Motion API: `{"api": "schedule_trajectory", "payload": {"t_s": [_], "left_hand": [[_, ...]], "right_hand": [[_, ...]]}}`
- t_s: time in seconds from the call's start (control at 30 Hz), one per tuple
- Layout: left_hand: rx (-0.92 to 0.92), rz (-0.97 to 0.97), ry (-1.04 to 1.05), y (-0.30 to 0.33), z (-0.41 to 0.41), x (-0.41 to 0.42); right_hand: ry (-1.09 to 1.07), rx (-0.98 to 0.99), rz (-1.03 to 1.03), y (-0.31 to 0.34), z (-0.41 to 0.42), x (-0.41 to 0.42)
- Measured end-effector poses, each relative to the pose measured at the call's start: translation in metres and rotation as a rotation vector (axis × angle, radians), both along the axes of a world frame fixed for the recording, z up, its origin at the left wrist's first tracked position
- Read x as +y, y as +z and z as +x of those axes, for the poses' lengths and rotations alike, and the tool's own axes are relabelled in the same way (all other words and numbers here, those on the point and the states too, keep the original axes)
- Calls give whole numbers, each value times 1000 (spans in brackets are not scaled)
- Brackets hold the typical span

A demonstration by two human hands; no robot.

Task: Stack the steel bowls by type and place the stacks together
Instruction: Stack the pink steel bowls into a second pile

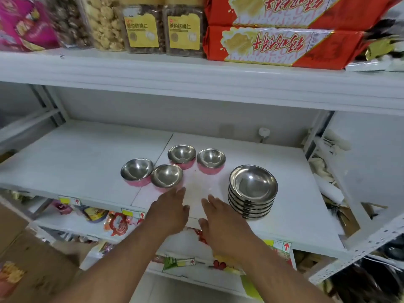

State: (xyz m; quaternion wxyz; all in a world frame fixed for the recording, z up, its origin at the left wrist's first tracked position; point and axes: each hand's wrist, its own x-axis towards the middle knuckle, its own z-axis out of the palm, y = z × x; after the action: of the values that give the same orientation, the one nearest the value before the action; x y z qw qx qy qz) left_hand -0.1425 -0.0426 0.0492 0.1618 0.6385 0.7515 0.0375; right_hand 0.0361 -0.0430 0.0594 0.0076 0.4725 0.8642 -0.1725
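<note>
Several small steel bowls with pink outsides stand singly on the white shelf [87,154]: one at the left [136,171], one beside it nearer me [167,177], and two behind [181,155] [211,159]. To the right, a stack of wider all-steel bowls [252,191] rests upright. My left hand [171,209] is flat and empty, fingertips just short of the nearest pink bowl. My right hand [220,217] is also open and empty, just left of the steel stack, not touching it.
The upper shelf edge [196,84] overhangs the bowls and carries red snack boxes [284,44] and jars of nuts [142,29]. A small white knob [263,132] sits at the back wall. Packaged goods fill the lower shelf [118,221] and the right side.
</note>
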Motion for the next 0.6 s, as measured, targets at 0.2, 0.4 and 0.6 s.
{"api": "schedule_trajectory", "payload": {"t_s": [0.2,0.4,0.6], "left_hand": [[2,-83,67,3,-2,-33],[-9,-67,86,0,-20,-35],[-9,-59,57,-7,-54,-21]], "right_hand": [[-23,14,-83,-18,3,-10],[-60,15,-112,-21,-5,-8],[-159,9,-97,-22,-36,11]]}}
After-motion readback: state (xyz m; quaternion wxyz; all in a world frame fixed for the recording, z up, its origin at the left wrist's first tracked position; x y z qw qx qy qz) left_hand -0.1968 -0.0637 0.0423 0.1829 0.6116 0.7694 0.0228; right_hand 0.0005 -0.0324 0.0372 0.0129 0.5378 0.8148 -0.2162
